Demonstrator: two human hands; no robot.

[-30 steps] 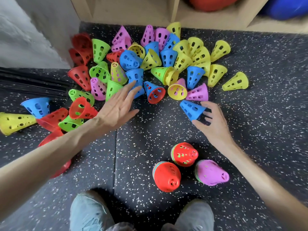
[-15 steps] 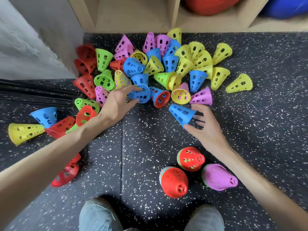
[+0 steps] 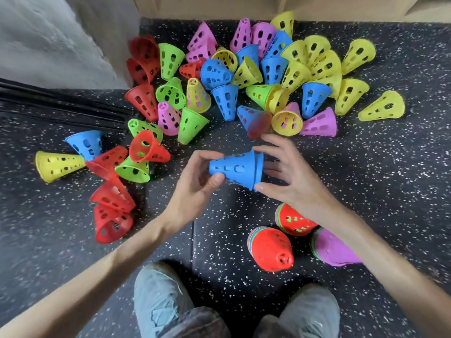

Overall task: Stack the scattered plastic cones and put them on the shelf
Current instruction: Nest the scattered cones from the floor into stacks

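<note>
Two blue perforated cones (image 3: pixel 238 168), one nested over the other, lie sideways in the air between my hands, narrow end to the left. My left hand (image 3: pixel 195 184) pinches the narrow end. My right hand (image 3: pixel 285 174) cups the wide rim with spread fingers. Beyond them a heap of scattered cones (image 3: pixel 244 76) in red, green, blue, yellow and pink covers the speckled floor. Three finished stacks stand near my right forearm: a red-topped one (image 3: pixel 271 250), another red-topped one (image 3: pixel 291 219) and a pink-topped one (image 3: pixel 332 250). The wooden shelf (image 3: pixel 219 7) runs along the top edge.
More loose cones lie at the left, among them a yellow one (image 3: pixel 56 164) and several red ones (image 3: pixel 111 211). Black rods (image 3: pixel 61 106) lie on the floor at the left under a grey wall. My knees (image 3: pixel 170 306) are at the bottom. Bare mat stretches to the right.
My left hand picked up a blue cone from the heap and my right hand lifted its blue cone. Both hands came together and the two blue cones are now nested.
</note>
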